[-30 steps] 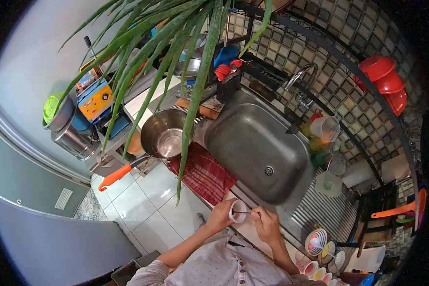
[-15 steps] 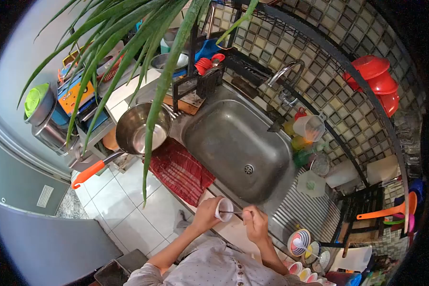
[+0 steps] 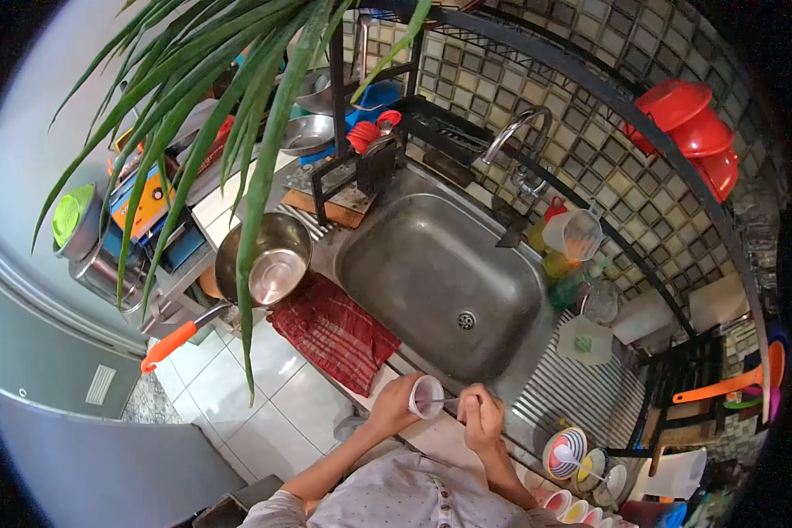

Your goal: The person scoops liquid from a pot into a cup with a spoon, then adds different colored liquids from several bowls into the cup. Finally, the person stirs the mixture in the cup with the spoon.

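Observation:
My left hand [image 3: 394,408] is wrapped round a small white plastic cup [image 3: 429,388], tilted with its mouth toward my right side. A thin metal utensil [image 3: 448,401] reaches into the cup's mouth; its far end is hidden inside. My right hand [image 3: 481,420] grips the handle of that utensil in closed fingers. Both hands are over the counter edge, just in front of the steel sink [image 3: 431,264]. A folded red cloth [image 3: 336,333] lies on the counter left of the cup.
A steel pan [image 3: 264,260] with an orange handle stands left of the sink. At lower right are a striped bowl [image 3: 554,443] with a white spoon and several small cups [image 3: 557,502]. A faucet [image 3: 515,136] rises behind the basin. Long green leaves [image 3: 264,176] hang in front.
Both hands, with the cup and utensil, sit slightly lower and further right in the view. The whole scene has shifted a little as my head moved. The grips stay the same.

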### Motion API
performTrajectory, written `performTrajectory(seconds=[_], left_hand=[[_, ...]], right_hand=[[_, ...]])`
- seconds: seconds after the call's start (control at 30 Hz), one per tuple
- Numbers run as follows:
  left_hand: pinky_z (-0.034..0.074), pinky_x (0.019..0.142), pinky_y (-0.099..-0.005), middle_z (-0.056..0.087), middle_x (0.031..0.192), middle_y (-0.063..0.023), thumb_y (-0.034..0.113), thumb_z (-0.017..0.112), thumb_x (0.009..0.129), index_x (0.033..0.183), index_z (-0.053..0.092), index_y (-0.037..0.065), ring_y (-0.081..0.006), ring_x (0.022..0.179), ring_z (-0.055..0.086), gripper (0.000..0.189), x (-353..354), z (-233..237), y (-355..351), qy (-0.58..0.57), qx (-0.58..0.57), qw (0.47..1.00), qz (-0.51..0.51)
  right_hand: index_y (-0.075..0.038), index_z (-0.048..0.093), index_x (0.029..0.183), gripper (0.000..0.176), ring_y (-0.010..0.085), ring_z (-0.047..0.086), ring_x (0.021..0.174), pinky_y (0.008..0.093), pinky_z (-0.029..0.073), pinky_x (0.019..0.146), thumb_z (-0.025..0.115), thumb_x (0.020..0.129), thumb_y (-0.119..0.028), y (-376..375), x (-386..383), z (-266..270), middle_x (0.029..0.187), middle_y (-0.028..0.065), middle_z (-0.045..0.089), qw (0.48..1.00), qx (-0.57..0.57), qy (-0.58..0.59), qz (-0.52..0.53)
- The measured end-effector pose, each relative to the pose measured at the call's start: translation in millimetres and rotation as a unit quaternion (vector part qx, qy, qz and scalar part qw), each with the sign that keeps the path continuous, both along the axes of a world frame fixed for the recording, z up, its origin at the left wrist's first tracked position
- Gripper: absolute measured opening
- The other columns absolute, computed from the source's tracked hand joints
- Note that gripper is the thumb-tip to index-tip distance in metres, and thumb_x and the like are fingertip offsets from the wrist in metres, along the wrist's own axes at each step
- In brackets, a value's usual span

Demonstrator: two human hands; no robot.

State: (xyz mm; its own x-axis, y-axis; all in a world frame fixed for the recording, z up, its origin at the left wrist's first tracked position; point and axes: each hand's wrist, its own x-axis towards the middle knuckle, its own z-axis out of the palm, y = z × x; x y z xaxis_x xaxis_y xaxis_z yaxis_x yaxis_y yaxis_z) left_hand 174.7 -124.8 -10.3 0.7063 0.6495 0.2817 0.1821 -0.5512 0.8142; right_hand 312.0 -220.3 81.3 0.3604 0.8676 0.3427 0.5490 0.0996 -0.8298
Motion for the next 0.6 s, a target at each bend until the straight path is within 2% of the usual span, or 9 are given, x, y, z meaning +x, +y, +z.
performTrajectory(seconds=[0.03, 0.07, 0.17, 0.23, 0.27, 0.33, 0.37, 0.43, 0.6], left_hand=[[0.043, 0.079, -0.0419, 0.056, 0.101, -0.0169, 0.022, 0.074, 0.061, 0.116, 0.043, 0.004, -0.0353, 0.093, 0.054, 0.066, -0.3, -0.6, 0.1, 0.003, -0.003, 1.000, -0.005], [0.043, 0.079, -0.0419, 0.056, 0.101, -0.0169, 0.022, 0.074, 0.061, 0.116, 0.043, 0.004, -0.0353, 0.093, 0.054, 0.066, -0.4, -2.8, 0.1, 0.004, -0.002, 1.000, -0.006], [0.043, 0.079, -0.0419, 0.056, 0.100, -0.0175, 0.022, 0.075, 0.061, 0.116, 0.043, 0.003, -0.0356, 0.094, 0.054, 0.066, 0.9, -5.9, 1.7, 0.017, -0.005, 1.000, -0.010], [0.043, 0.079, -0.0416, 0.057, 0.100, -0.0179, 0.021, 0.075, 0.061, 0.116, 0.043, 0.003, -0.0353, 0.093, 0.054, 0.066, -0.1, -2.2, 1.5, 0.009, -0.005, 1.000, -0.001], [0.043, 0.079, -0.0416, 0.057, 0.100, -0.0179, 0.021, 0.075, 0.061, 0.116, 0.043, 0.003, -0.0353, 0.093, 0.054, 0.066, -0.3, -1.9, 2.1, 0.009, -0.004, 1.000, -0.001], [0.044, 0.078, -0.0411, 0.056, 0.101, -0.0174, 0.020, 0.075, 0.061, 0.116, 0.043, 0.003, -0.0346, 0.093, 0.055, 0.066, -0.5, -1.3, 3.3, 0.009, -0.017, 1.000, -0.014], [0.044, 0.078, -0.0411, 0.056, 0.101, -0.0174, 0.020, 0.075, 0.061, 0.116, 0.043, 0.003, -0.0346, 0.093, 0.055, 0.066, -1.2, 1.3, 3.8, 0.009, -0.015, 1.000, -0.012], [0.044, 0.077, -0.0408, 0.056, 0.102, -0.0169, 0.019, 0.075, 0.060, 0.116, 0.043, 0.003, -0.0342, 0.093, 0.055, 0.067, -3.5, 8.4, 3.2, 0.011, 0.008, 1.000, -0.016], [0.044, 0.077, -0.0415, 0.056, 0.103, -0.0164, 0.019, 0.075, 0.060, 0.116, 0.043, 0.003, -0.0345, 0.092, 0.055, 0.067, -2.7, 2.3, 2.6, -0.010, 0.008, 1.000, -0.008]], right_hand=[[-0.002, 0.048, 0.071, 0.027, 0.0126, 0.044, 0.045, 0.0270, 0.036, 0.044, 0.041, 0.092, -0.017, 0.9, -1.3, -2.5, 0.055, 0.0042, 0.046, 0.999, 0.031, 0.028, -0.014], [-0.002, 0.048, 0.071, 0.027, 0.0126, 0.044, 0.045, 0.0270, 0.036, 0.044, 0.041, 0.092, -0.017, 2.3, -0.8, -0.7, 0.055, 0.0042, 0.046, 0.999, 0.031, 0.029, -0.015], [-0.002, 0.047, 0.070, 0.028, 0.0120, 0.043, 0.045, 0.0266, 0.035, 0.044, 0.040, 0.092, -0.018, 3.0, 0.9, 6.0, 0.054, 0.0040, 0.046, 0.996, 0.033, -0.081, 0.019], [-0.002, 0.052, 0.075, 0.019, 0.0281, 0.053, 0.056, 0.0337, 0.043, 0.054, 0.049, 0.087, -0.016, -4.6, -1.8, 3.2, 0.066, 0.0119, 0.054, 0.995, -0.036, 0.085, -0.028], [-0.002, 0.052, 0.075, 0.019, 0.0281, 0.053, 0.056, 0.0337, 0.043, 0.054, 0.049, 0.087, -0.016, -4.2, -1.2, 2.0, 0.066, 0.0119, 0.054, 0.995, -0.036, 0.085, -0.028], [-0.001, 0.052, 0.075, 0.019, 0.0278, 0.054, 0.057, 0.0335, 0.043, 0.054, 0.049, 0.087, -0.016, -1.8, 0.2, -0.7, 0.066, 0.0120, 0.055, 0.999, -0.029, -0.031, -0.015], [-0.001, 0.052, 0.075, 0.019, 0.0278, 0.054, 0.057, 0.0335, 0.043, 0.054, 0.049, 0.087, -0.016, -1.4, -0.8, -0.1, 0.066, 0.0120, 0.055, 0.999, -0.028, -0.031, -0.013], [-0.001, 0.052, 0.075, 0.020, 0.0302, 0.055, 0.059, 0.0347, 0.043, 0.055, 0.050, 0.087, -0.017, -2.7, -3.9, 1.4, 0.068, 0.0131, 0.056, 0.997, -0.039, 0.060, -0.030], [-0.002, 0.052, 0.075, 0.020, 0.0299, 0.055, 0.059, 0.0351, 0.043, 0.055, 0.049, 0.088, -0.017, 2.1, -4.8, 6.0, 0.068, 0.0127, 0.056, 0.999, -0.040, -0.020, -0.016]])
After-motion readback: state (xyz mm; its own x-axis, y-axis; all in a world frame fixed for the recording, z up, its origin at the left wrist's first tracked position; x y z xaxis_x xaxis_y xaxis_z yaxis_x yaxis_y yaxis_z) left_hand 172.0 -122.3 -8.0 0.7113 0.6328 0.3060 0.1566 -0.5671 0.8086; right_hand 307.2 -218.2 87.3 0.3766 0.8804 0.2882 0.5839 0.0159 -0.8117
